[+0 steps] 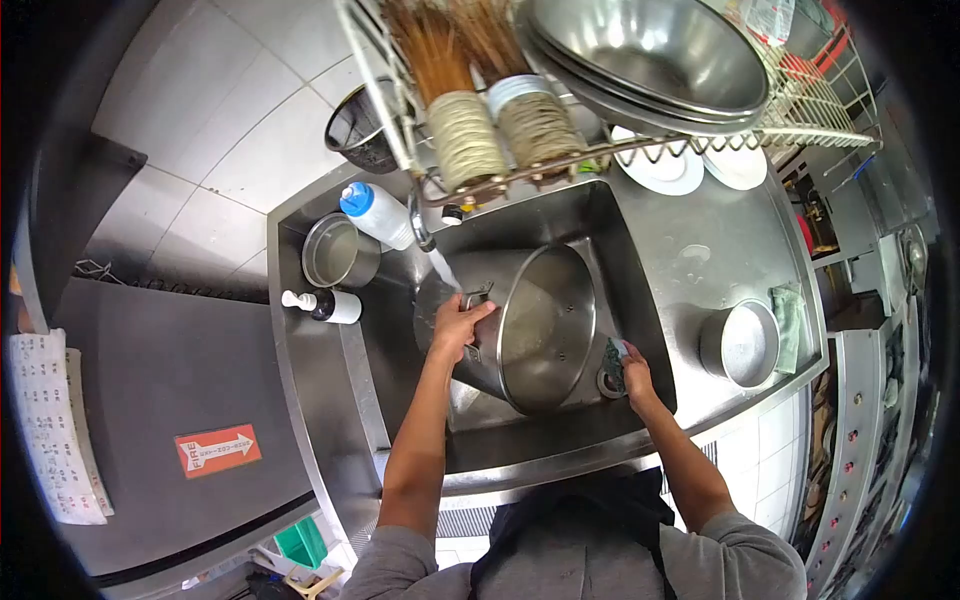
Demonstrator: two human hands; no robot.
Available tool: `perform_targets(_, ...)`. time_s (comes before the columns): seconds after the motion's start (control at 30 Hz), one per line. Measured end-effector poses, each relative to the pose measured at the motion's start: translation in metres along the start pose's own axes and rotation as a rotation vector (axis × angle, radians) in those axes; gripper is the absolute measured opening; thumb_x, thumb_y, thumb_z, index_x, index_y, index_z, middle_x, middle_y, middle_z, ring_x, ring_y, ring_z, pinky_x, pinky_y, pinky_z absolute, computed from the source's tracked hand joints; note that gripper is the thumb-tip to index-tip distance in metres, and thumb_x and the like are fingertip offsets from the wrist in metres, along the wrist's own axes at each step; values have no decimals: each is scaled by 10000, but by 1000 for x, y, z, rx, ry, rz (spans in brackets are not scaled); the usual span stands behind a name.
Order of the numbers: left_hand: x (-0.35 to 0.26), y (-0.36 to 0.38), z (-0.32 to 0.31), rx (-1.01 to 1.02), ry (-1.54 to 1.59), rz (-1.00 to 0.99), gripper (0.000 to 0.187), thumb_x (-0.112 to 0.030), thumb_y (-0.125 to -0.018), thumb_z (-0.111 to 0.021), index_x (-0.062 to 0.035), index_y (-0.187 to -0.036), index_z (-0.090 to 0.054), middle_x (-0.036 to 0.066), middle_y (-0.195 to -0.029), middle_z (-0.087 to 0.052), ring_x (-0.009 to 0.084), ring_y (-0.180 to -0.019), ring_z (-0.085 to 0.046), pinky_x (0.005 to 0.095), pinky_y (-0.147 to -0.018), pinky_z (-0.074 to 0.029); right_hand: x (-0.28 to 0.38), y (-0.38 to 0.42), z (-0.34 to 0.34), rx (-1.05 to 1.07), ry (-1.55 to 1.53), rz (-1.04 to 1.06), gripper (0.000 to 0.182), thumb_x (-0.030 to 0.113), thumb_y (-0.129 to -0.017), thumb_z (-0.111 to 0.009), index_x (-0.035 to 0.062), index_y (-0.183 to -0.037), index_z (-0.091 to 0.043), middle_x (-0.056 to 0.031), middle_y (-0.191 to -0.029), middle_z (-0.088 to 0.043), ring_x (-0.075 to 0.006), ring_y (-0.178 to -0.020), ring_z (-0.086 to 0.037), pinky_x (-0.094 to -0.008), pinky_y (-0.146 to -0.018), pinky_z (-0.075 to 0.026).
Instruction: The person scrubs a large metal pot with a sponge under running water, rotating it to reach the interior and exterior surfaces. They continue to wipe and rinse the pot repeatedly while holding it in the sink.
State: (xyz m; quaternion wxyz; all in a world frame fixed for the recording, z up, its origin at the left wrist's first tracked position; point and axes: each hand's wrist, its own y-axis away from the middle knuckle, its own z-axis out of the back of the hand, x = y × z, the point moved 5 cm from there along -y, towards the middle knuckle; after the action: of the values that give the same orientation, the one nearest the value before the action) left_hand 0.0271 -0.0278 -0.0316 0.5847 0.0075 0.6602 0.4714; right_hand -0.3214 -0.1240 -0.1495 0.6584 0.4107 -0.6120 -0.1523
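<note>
A large steel stockpot [545, 320] lies tipped on its side in the sink [530, 440], its mouth facing right. My left hand [460, 325] is closed at the pot's side handle, with the thumb and a finger showing against the wall. Water runs from the faucet [425, 238] onto the pot just above that hand. At the sink's right side, my right hand [636, 374] grips a dark green scouring sponge [614, 360], apart from the pot's rim. Below the sponge, the round drain [608, 384] is partly visible.
Left of the basin stand a steel pot [340, 252], a pump bottle [335, 306] and a blue-capped bottle [378, 212]. Overhead, a wire rack [590, 155] carries bamboo brushes [465, 135] and stacked steel bowls [650, 55]. A smaller pot [742, 344] and green cloth [789, 330] sit right.
</note>
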Motion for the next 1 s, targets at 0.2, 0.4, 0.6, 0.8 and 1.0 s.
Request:
perform_targets(0.2, 18, -1, -43, -39, -452, -285, 489, -273, -590, -868, 3, -861, -570, 112, -775, -640, 207, -684, -592, 337, -667, -479, 4, 12, 22, 166, -76, 23, 441, 66, -873, -401, 71, -1302, -504, -108, -1070, -612, -179, -849, -606, -314, -663, -517)
perform_targets(0.4, 19, 16, -46, -149, -883, -249, 425, -297, -617, -845, -37, -856, -607, 139, -780, -638, 273, -708, -591, 372, -674, -459, 25, 22, 21, 227, -242, -83, 390, 140, -906, -434, 69, -1278, -529, -93, -1065, -618, -180, -845, -613, -305, -665, -517)
perform_targets(0.6, 33, 7, -37, -44, -878, -305, 352, -313, -679, -800, -47, -836, -631, 115, -702, -646, 264, -588, -597, 384, -593, -451, 184, 146, 38, 83, 627, 795, 288, 161, -882, -568, 58, -1149, -602, -182, -1034, -636, -289, -924, -639, -350, -784, -493)
perform_targets(0.8, 32, 23, -36, -186, -882, -339, 364, -311, -689, -792, -40, -878, -639, 132, -722, -653, 277, -661, -633, 388, -639, -472, 248, 168, 123, -245, 1123, 803, 227, 46, -795, -595, 55, -1017, -644, -133, -1064, -636, -335, -970, -610, -408, -827, -489)
perform_targets(1.0, 25, 32, -47, -197, -889, -209, 367, -322, -703, -790, -52, -898, -635, 135, -739, -652, 277, -705, -639, 382, -664, -474, 204, 175, 56, -80, 752, 1015, 263, 76, -757, -711, 68, -1012, -645, -139, -1025, -615, -301, -931, -593, -372, -815, -478)
